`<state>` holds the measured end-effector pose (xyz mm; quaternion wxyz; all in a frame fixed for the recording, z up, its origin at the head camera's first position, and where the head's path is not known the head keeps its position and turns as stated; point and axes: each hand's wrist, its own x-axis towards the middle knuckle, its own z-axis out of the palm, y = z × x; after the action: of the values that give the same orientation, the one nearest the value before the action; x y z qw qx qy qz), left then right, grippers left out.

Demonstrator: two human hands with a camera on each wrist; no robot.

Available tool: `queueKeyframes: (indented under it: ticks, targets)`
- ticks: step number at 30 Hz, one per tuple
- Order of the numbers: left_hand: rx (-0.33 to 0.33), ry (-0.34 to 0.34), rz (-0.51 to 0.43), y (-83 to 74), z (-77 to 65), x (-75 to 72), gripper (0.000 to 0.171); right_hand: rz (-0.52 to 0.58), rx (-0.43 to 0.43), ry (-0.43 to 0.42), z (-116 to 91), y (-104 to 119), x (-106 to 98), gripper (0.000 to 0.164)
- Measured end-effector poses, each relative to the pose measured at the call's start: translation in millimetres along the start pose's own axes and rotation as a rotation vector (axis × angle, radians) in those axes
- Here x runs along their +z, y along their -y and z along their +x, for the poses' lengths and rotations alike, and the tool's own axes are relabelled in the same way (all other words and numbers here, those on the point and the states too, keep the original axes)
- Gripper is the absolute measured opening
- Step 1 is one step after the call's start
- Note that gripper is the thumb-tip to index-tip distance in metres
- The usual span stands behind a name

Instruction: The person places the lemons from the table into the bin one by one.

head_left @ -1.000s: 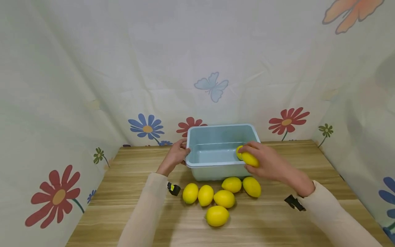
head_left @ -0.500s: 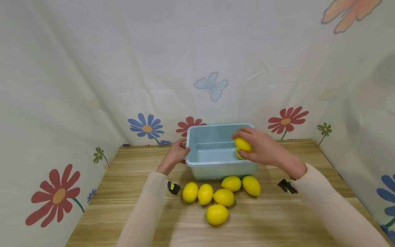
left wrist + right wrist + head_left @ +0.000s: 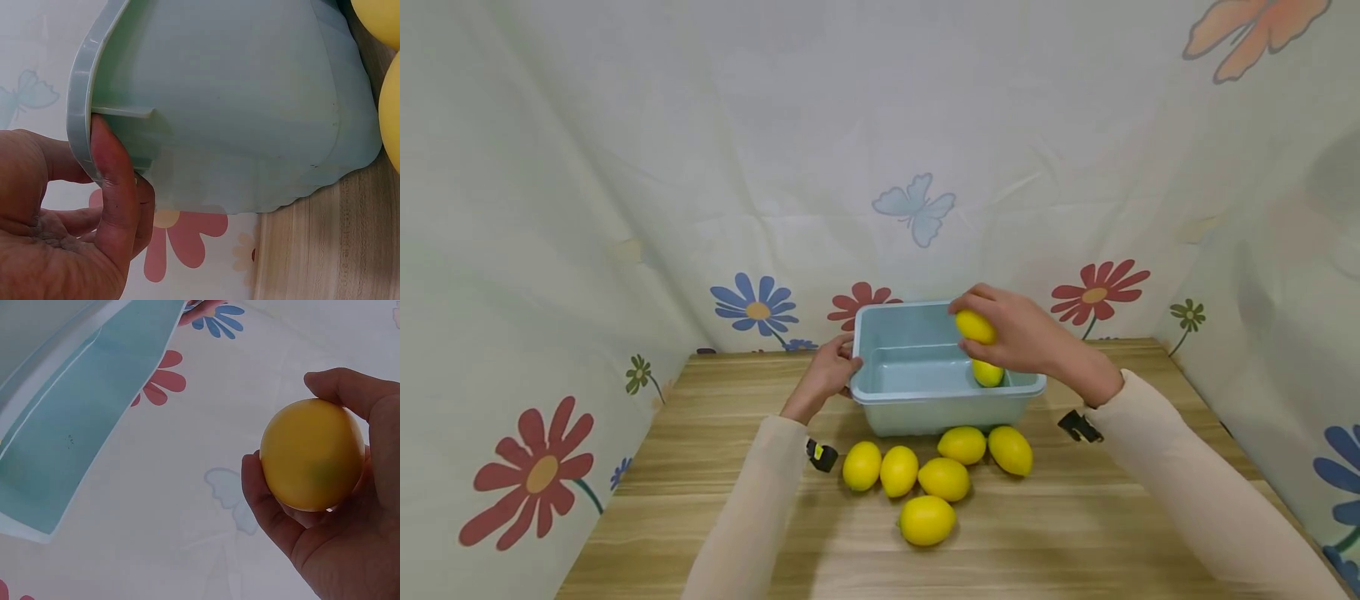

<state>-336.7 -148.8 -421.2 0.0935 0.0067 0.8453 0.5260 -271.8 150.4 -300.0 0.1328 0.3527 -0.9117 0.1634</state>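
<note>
A pale blue plastic basin (image 3: 947,415) stands on the wooden table. My left hand (image 3: 826,375) grips its left rim; in the left wrist view the fingers curl around the basin's edge (image 3: 80,106). Over the basin's right side, my right hand (image 3: 1018,329) holds a yellow lemon (image 3: 975,327). Thumb and fingers wrap around that lemon (image 3: 312,456) in the right wrist view. Below the hand, another lemon (image 3: 987,374) lies inside the basin at the right, its top partly hidden.
Several loose lemons lie in front of the basin, among them one nearest the viewer (image 3: 927,521) and one at the right (image 3: 1011,451). The wooden table (image 3: 685,500) meets a flower-printed cloth (image 3: 797,208) at the back and sides. A black strap (image 3: 1081,426) hangs from each wrist.
My right hand has lifted the lemon up and leftward from the basin's front right rim to above its inside. The left hand has stayed at the rim.
</note>
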Motion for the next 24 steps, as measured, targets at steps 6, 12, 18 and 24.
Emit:
queueKeyframes:
  ticks: [6,12,18,24]
  targets:
    - [0.019,0.002,0.009,-1.1,-1.2,0.5,0.055,-0.006,0.044,0.029,12.4,-2.8,0.2,0.040]
    - [0.006,-0.002,0.009,-0.3,-1.6,0.6,0.054,0.001,0.060,0.059,24.8,-10.3,3.4,0.040]
    - [-0.004,-0.003,-0.002,0.0,-1.5,0.3,0.054,0.003,0.087,0.082,37.4,-15.1,6.4,0.038]
    - [0.000,-0.001,0.000,-1.4,-1.7,1.1,0.053,-0.003,0.135,0.110,49.5,-17.9,9.9,0.039]
